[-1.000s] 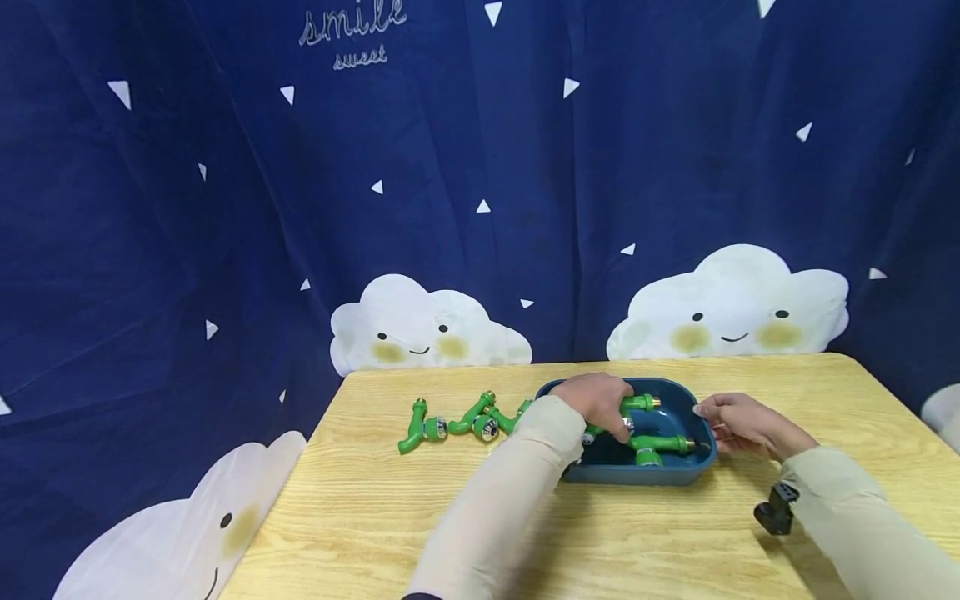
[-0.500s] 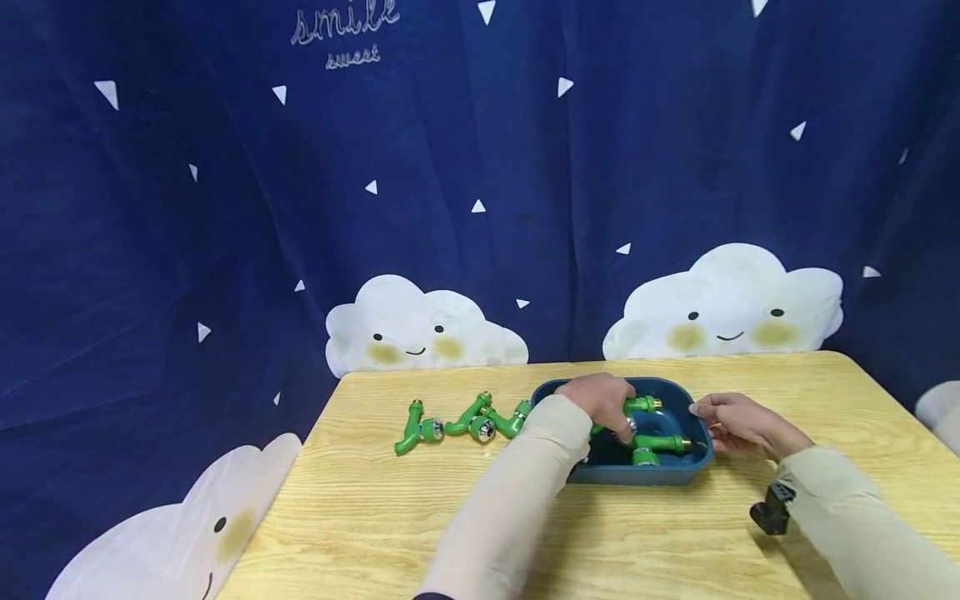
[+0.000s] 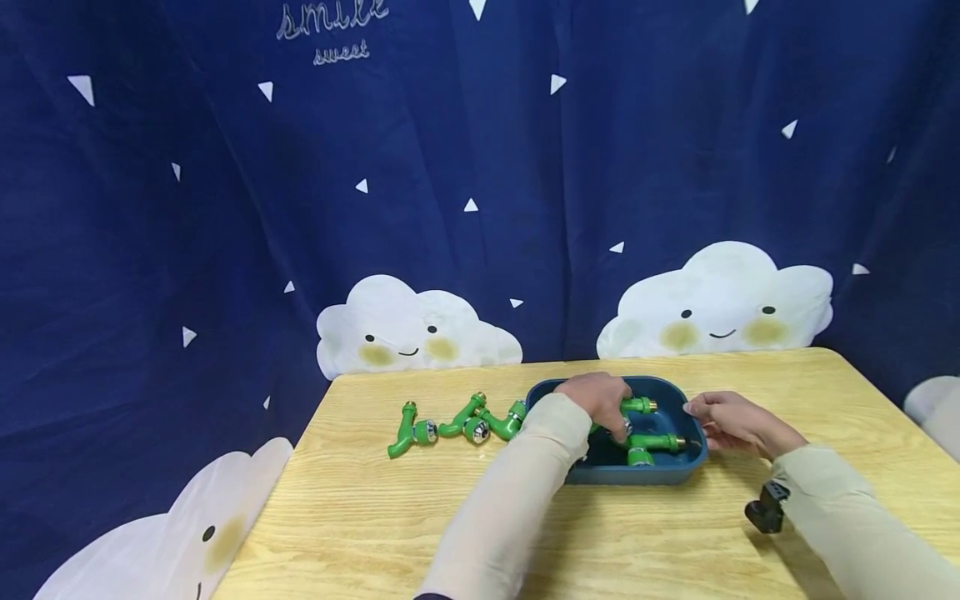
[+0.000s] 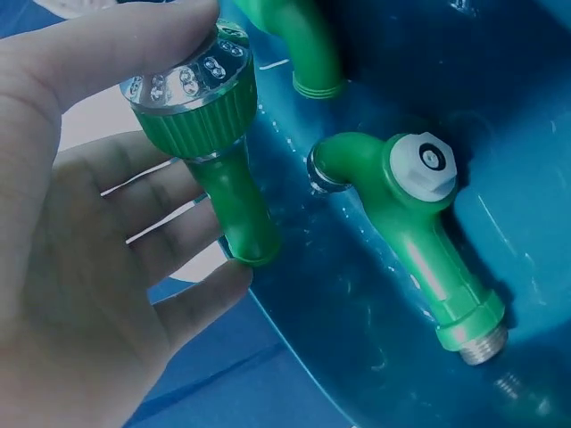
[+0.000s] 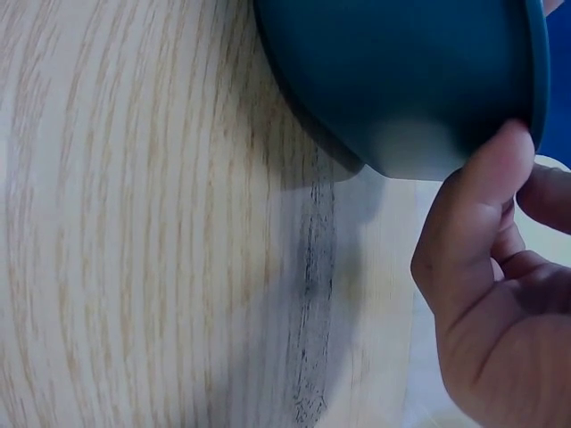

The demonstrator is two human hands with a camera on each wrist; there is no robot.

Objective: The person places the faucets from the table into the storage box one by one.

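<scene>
Inside the blue basin (image 3: 678,475), left hand (image 3: 600,402) fingers around a green tap (image 4: 210,143); right hand (image 3: 731,423) fingers gripping its rim.

Surface: pale wooden table with visible grain (image 3: 375,517), spanning the near and middle ground.
Loose items: three green plastic taps with silver knobs (image 3: 457,423) lying in a row on the table, left of centre, the two on the right close together or touching.
Right near edge: small black clamp-like object (image 3: 765,507) above the table; detail unclear.
Backdrop: dark blue fabric curtain with white triangles and smiling white clouds (image 3: 480,167), hanging behind the far table edge.
Lettering: "smile sweet" (image 3: 333,29), upper left of the curtain.
</scene>
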